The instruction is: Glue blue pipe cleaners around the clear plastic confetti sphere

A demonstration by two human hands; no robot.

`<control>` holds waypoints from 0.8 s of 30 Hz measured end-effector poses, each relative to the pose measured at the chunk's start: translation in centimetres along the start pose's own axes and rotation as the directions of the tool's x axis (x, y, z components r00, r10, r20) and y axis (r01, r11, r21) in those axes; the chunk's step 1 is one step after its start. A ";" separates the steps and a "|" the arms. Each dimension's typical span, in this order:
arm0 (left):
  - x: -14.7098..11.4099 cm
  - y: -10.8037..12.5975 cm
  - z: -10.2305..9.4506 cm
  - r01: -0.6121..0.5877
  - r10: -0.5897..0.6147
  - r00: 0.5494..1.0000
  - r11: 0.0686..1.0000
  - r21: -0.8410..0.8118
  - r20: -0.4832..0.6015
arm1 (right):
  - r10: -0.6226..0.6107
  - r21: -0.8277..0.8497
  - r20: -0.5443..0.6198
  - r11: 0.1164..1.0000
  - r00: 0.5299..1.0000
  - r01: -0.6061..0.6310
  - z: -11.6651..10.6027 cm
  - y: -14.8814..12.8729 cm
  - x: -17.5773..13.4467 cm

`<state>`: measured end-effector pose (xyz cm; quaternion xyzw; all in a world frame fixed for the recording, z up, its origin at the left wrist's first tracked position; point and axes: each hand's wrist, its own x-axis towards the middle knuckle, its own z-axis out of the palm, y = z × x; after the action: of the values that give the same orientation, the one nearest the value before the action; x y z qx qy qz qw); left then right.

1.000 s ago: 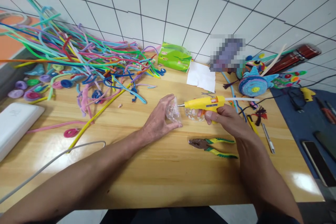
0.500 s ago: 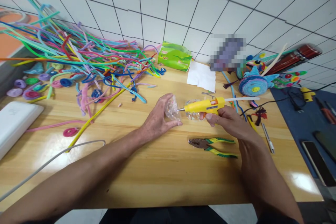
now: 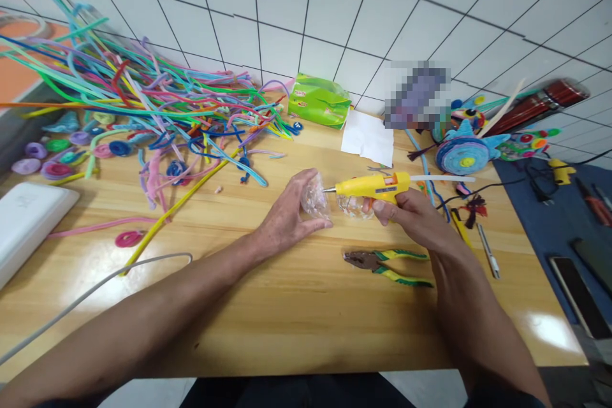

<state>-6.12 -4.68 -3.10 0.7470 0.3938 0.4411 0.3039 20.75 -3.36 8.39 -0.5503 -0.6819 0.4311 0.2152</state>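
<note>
My left hand (image 3: pixel 287 213) is wrapped round a clear, crinkled plastic piece (image 3: pixel 315 199), perhaps a cut bottle part, its cut side facing right. In my right hand (image 3: pixel 406 213) is a yellow hot glue gun (image 3: pixel 370 186) with a white glue stick out of its back end. The metal nozzle points left and meets, or nearly meets, the plastic's edge; I cannot tell which. Behind the gun a second clear plastic piece (image 3: pixel 352 207) stands on the table, partly covered by the gun and my fingers. Pliers (image 3: pixel 387 266) with yellow-green handles lie just below.
Many fuzzy pipe cleaners (image 3: pixel 182 108) and coiled ones fill the left side. At the back are a green tissue pack (image 3: pixel 319 101) and white paper (image 3: pixel 368 139). A blue fuzzy craft (image 3: pixel 463 154), a pen (image 3: pixel 488 252) and a black cord lie right. A white box (image 3: pixel 33 229) sits left.
The glue gun's nozzle has risen slightly along the edge of the plastic piece. My left hand keeps its hold in nearly the same place.
</note>
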 end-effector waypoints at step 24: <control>0.2 -0.4 0.1 0.048 -0.048 0.999 0.998 -0.043 -0.001 | 0.040 0.006 0.092 0.999 0.995 -0.041 -0.5 0.8 0.2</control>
<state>-6.14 -4.33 -3.42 0.7302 0.4022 0.4428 0.3300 21.55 -2.96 7.93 -0.5427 -0.6783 0.4627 0.1770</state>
